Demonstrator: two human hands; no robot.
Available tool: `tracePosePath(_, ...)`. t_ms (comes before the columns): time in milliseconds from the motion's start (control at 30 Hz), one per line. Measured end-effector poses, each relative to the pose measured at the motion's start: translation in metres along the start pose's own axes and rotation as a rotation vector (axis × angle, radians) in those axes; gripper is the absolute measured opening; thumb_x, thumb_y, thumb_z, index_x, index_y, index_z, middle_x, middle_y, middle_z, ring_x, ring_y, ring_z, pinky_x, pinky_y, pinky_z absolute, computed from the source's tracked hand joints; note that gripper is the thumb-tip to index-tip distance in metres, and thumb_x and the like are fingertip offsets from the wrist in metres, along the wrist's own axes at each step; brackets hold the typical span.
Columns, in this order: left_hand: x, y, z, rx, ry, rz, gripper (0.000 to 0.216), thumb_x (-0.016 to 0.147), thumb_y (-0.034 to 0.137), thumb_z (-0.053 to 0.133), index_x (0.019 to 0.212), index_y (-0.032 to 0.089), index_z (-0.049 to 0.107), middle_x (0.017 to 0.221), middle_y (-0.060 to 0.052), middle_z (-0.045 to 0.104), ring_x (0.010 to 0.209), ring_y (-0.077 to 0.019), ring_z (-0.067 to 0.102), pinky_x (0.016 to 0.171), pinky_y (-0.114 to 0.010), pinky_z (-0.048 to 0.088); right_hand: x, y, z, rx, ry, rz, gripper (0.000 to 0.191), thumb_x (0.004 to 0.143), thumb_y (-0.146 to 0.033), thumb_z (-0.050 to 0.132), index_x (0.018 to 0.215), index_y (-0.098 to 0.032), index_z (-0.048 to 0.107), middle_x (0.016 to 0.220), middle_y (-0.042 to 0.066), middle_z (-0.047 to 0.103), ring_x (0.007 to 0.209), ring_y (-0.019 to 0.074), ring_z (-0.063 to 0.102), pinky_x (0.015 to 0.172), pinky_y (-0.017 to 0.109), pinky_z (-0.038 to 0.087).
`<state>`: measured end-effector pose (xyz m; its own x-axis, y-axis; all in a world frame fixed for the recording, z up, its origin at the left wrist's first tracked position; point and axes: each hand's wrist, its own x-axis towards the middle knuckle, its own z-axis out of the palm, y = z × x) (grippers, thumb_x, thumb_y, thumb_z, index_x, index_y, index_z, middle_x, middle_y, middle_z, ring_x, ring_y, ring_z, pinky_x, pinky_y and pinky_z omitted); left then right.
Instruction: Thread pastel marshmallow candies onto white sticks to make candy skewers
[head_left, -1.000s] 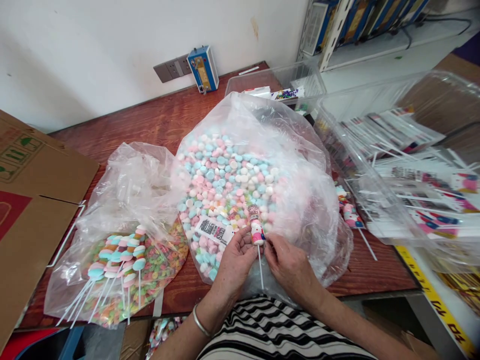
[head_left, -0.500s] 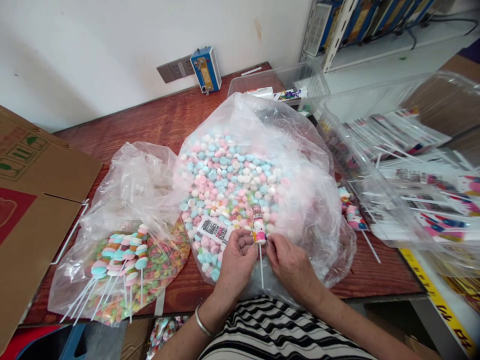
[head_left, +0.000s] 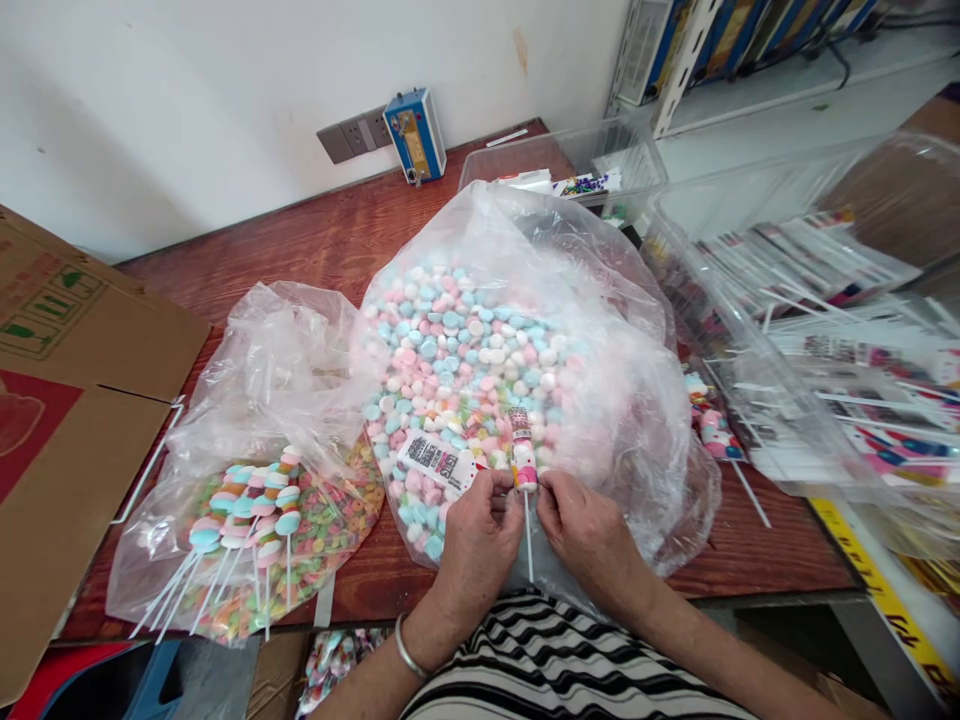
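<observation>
Where the two hands meet at the near edge of the table, these things show:

Candy stick: a candy stick (head_left: 522,462) stands nearly upright, with a patterned wrapper at its top, a white and pink figure below, and a thin white stick (head_left: 528,540) running down toward 6 o'clock.
Place: it is held over the near edge of the big bag, just in front of the striped shirt (head_left: 555,660).
Left hand: the left hand (head_left: 478,545) pinches the candy stick from 9 o'clock, fingers closed on it just under the figure; a bracelet (head_left: 406,650) sits on the wrist.
Right hand: the right hand (head_left: 589,535) pinches the same spot from 3 o'clock, so both hands are together on it.
Big bag: a clear big bag (head_left: 525,370) at 12 o'clock is full of pink, blue and white sweets, with a printed label (head_left: 437,461) lying on them near the left hand.
Small bag: a small bag (head_left: 262,470) at 9 o'clock holds mixed sweets and finished lollipops (head_left: 240,520).
Bin: a clear bin (head_left: 817,330) at 3 o'clock holds printed packets.
Box: a cardboard box (head_left: 67,420) lies farther toward 9 o'clock.
</observation>
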<state>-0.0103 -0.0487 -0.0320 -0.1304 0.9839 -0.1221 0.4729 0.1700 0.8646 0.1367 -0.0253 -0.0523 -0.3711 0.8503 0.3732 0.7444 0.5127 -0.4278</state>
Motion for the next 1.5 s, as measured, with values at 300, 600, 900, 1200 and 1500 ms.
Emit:
tracePosePath(300, -0.004, 0.001, 0.000, 0.131, 0.009, 0.067, 0.015, 0.089, 0.021, 0.052, 0.102, 0.020, 0.058, 0.091, -0.005, 0.071, 0.079, -0.0159, 0.068, 0.074, -0.027, 0.051, -0.003, 0.000, -0.001, 0.010, -0.013, 0.002, 0.027, 0.101, -0.022, 0.037, 0.079, -0.018, 0.053, 0.063, 0.001, 0.057, 0.054, 0.0145, 0.056, 0.053, 0.029, 0.036)
tracePosePath(600, -0.004, -0.002, -0.002, 0.253, 0.036, 0.129, 0.010, 0.087, 0.018, 0.049, 0.089, 0.022, 0.058, 0.071, 0.001, 0.060, 0.063, -0.0131, 0.057, 0.062, -0.023, 0.041, -0.002, 0.000, 0.000, 0.020, -0.022, -0.002, 0.024, 0.099, -0.019, 0.039, 0.079, -0.019, 0.053, 0.064, 0.001, 0.058, 0.054, 0.0154, 0.056, 0.053, 0.028, 0.036)
tracePosePath(900, -0.010, 0.001, -0.007, 0.138, -0.114, 0.196, 0.007, 0.083, 0.014, 0.053, 0.083, 0.021, 0.052, 0.066, 0.004, 0.053, 0.055, -0.0096, 0.048, 0.054, -0.021, 0.036, -0.008, 0.007, -0.022, 0.241, 0.002, -0.017, 0.012, 0.093, -0.016, 0.045, 0.086, -0.019, 0.054, 0.064, -0.001, 0.059, 0.053, 0.0131, 0.058, 0.052, 0.024, 0.041)
tracePosePath(1200, -0.008, 0.006, -0.019, 0.178, 0.031, 0.569, 0.025, 0.079, 0.012, 0.061, 0.101, 0.024, 0.062, 0.090, -0.005, 0.074, 0.080, -0.0178, 0.070, 0.072, -0.026, 0.052, -0.007, -0.002, -0.037, 0.358, 0.114, 0.037, 0.014, 0.091, -0.016, 0.045, 0.100, -0.023, 0.052, 0.079, 0.003, 0.070, 0.064, 0.0164, 0.067, 0.059, 0.026, 0.053)
tracePosePath(1500, 0.019, -0.033, -0.006, 0.060, -0.108, 0.485, 0.021, 0.078, 0.008, 0.063, 0.090, 0.024, 0.069, 0.109, -0.011, 0.073, 0.103, -0.0224, 0.068, 0.091, -0.034, 0.053, -0.001, 0.024, -0.004, 0.430, 0.140, -0.152, 0.027, 0.091, -0.010, 0.045, 0.115, -0.021, 0.046, 0.107, 0.011, 0.068, 0.099, 0.0193, 0.067, 0.077, 0.031, 0.057)
